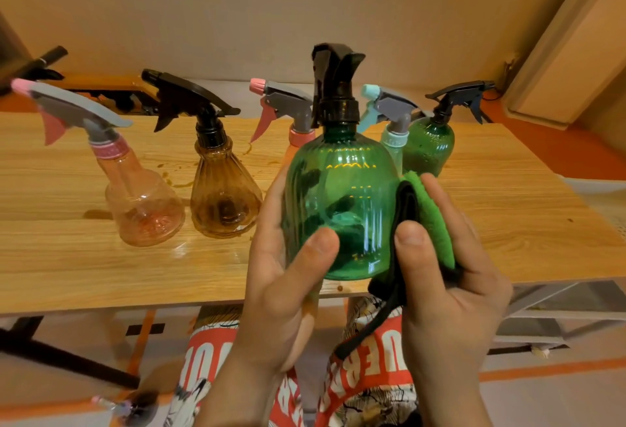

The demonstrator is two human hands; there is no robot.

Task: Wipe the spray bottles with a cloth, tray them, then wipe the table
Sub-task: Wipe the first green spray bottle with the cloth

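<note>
Above wooden table [508, 223], left hand [281, 277] fingers grip green bottle [342, 203]; right hand [450, 291] fingers press cloth [430, 220] against it.

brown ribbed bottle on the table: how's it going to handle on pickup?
The brown ribbed bottle looks nearly empty, so probably light. The tall black trigger head may make it top-heavy, though the wide base should resist tipping. Wet patches on the table suggest it might be slippery.
</note>
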